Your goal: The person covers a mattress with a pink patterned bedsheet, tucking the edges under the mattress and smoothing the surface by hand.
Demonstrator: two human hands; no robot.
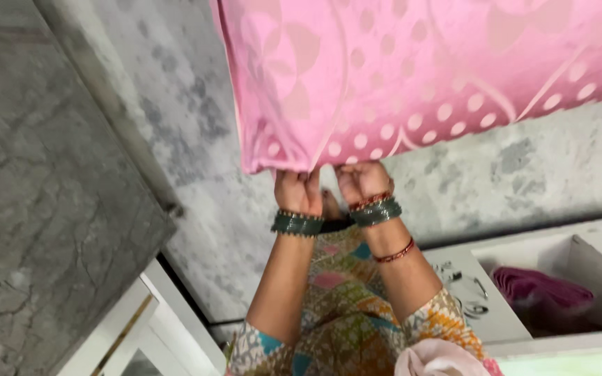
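Above both hands: pink dotted cloth (419, 76), lower edge pinched. Left hand (299, 191) and right hand (362, 182) side by side, fingers closed on hem. White cabinet (468, 306) right of hands, apart.

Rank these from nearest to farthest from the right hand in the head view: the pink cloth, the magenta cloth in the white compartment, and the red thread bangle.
From the right hand:
1. Pink cloth, gripped by the hand at its lower edge, above.
2. Red thread bangle, further down the same forearm, below the green bangles.
3. Magenta cloth, in the white compartment at lower right.
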